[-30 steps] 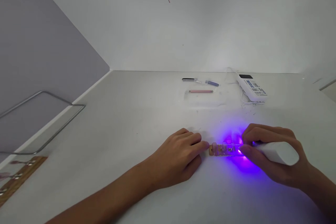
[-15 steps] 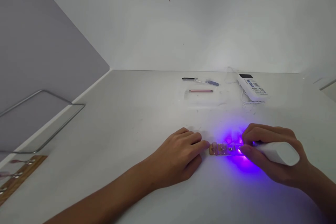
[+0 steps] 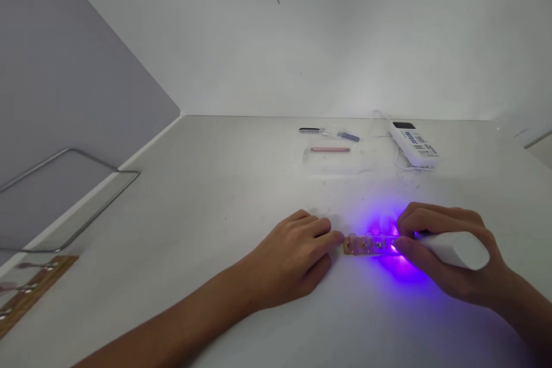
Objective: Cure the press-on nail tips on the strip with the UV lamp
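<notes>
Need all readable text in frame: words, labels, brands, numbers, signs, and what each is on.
Readable text: none.
White box: blue and dark printing, too small and blurred to read.
White handheld lamp: no lettering on the part in view.

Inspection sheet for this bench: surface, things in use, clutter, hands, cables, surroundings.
Surface: white table, small dark specks near white labelled device.
Things in use: white handheld lamp lit violet over narrow strip with clear, shiny pieces.
Clutter: pink rod, black item, blue-grey item; wooden board at left edge.
Hands: left hand at strip's left end; right hand gripping lamp.
Cables: white cable beside device.
Surroundings: white back wall, grey panel and metal wire frame at left.
</notes>
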A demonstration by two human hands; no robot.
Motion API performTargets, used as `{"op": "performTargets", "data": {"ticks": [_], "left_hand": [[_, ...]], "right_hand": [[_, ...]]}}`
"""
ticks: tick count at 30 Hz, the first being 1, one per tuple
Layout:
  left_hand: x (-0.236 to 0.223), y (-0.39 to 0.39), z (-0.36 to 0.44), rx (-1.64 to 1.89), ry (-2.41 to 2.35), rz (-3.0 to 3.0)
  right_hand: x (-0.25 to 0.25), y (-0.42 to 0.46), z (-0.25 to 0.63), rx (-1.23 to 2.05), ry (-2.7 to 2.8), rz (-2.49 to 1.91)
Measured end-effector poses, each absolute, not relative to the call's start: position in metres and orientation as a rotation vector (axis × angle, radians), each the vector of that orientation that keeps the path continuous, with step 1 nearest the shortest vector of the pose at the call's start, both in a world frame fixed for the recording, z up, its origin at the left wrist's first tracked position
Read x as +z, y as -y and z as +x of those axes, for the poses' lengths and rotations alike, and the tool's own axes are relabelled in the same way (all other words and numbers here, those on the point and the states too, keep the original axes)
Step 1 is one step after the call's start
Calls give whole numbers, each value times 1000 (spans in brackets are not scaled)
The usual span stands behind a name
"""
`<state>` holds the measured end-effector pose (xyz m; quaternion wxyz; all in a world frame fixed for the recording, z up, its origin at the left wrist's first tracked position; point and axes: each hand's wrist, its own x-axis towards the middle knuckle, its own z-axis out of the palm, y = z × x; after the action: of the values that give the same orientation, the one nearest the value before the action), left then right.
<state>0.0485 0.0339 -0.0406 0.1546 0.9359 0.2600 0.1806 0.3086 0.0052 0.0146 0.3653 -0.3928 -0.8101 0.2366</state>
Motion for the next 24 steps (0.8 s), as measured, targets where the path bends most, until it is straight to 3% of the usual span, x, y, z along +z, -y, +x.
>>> {"op": "performTargets", "data": {"ticks": [24], "left_hand": [[-40,-34,48,530,-749,2688]], "right_hand": [[14,-5,310,613,2079,-1009]]}}
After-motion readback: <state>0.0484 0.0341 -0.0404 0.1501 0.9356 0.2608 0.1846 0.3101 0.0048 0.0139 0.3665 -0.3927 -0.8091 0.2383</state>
